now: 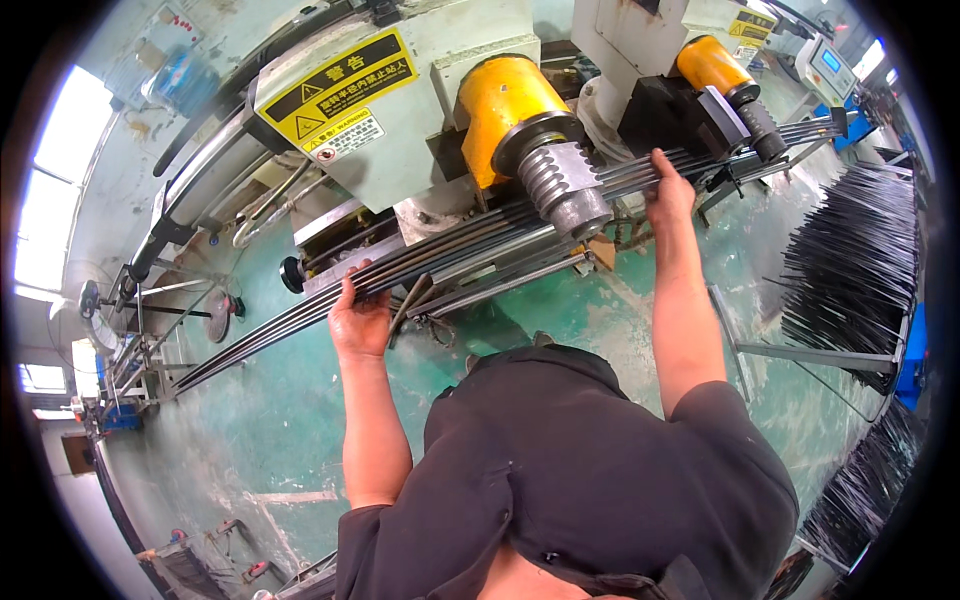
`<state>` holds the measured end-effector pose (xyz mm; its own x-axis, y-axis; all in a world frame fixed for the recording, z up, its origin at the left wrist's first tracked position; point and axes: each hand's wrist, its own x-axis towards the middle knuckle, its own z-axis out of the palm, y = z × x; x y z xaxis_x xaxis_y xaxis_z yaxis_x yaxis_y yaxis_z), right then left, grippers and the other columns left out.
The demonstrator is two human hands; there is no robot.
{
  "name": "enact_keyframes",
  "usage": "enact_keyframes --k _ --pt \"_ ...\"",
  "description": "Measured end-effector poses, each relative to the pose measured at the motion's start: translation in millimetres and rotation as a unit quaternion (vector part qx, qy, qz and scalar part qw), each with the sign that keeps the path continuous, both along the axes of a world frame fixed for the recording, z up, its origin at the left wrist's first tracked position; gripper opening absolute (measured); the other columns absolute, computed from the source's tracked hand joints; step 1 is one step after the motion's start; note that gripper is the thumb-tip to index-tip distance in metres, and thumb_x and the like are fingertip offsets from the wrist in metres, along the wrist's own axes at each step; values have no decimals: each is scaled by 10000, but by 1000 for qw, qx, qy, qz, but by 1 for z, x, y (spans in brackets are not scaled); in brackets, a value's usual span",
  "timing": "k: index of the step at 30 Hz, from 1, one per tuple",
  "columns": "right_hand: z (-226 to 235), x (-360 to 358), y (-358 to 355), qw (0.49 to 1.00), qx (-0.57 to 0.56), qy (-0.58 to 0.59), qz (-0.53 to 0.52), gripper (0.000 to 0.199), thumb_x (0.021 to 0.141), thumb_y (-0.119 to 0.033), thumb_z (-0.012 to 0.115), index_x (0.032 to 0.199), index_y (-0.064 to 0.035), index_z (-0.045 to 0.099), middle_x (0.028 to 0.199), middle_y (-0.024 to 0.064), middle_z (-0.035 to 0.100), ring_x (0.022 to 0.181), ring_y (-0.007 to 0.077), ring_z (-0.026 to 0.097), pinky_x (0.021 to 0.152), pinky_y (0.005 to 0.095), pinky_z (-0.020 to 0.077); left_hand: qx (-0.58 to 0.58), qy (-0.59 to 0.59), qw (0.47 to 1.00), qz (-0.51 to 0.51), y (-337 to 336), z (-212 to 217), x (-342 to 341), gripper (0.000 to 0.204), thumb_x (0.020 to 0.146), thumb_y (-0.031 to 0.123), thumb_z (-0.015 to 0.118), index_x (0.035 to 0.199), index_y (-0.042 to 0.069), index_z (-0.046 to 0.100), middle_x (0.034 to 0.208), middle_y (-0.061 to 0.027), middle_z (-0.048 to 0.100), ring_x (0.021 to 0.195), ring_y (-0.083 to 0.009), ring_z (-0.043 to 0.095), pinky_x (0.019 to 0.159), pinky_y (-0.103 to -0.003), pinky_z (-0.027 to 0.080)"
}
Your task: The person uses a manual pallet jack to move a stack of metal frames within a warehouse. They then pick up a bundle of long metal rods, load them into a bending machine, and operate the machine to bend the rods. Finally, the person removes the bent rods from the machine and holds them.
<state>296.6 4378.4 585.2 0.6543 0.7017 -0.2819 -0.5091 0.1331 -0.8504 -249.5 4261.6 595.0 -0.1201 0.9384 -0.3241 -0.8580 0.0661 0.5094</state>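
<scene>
A bundle of several long, thin metal tubes or rods (pixel 285 325) slants across the front of a bending machine (pixel 345 95), from lower left to upper right. My left hand (pixel 360 328) is closed round the bundle, left of the middle, with the thumb up on the near side. My right hand (pixel 671 194) grips the same bundle farther right, its fingertips over the rods. Between my hands, a grooved steel die (pixel 562 185) under a yellow cylinder (pixel 508 100) hides part of the bundle. Another grooved die (pixel 760 128) stands near its right end.
Large heaps of dark rods (pixel 850 270) lie on a metal rack (pixel 815 354) at the right. A control panel with a screen (pixel 828 66) stands at the far right. Metal frames (pixel 165 340) stand at the left on the green floor (pixel 240 440). A water bottle (pixel 185 80) is at the back left.
</scene>
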Motion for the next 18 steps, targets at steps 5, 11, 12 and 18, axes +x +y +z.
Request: enact_keyframes --k 5,11,12,18 --pt "4 40 4 998 -2 50 34 154 923 -134 850 989 -71 726 907 38 760 594 111 618 414 267 305 90 -29 995 30 -10 -21 -71 207 1112 208 558 1196 44 652 1311 -149 690 1332 -400 606 1171 -591 471" --pt "15 11 -8 999 -16 42 14 194 927 -206 867 921 -126 690 801 -17 687 522 92 530 417 258 282 -26 60 992 104 -22 -10 -42 162 1105 158 576 1233 71 624 1297 -120 705 1283 -348 651 1117 -523 541" --pt "16 1 -13 999 -23 25 19 210 926 -220 870 902 -137 679 779 -28 669 510 90 513 418 258 280 -35 62 991 110 -22 -7 -36 144 1099 152 589 1202 71 648 1288 -112 722 1264 -313 666 1117 -479 544" --pt "28 -47 -23 1000 -21 8 12 190 941 -215 843 951 -65 728 816 20 737 535 117 592 408 273 338 -1 42 995 90 -7 -19 -23 171 1096 152 602 1252 84 615 1307 -130 690 1266 -358 649 1141 -545 510"
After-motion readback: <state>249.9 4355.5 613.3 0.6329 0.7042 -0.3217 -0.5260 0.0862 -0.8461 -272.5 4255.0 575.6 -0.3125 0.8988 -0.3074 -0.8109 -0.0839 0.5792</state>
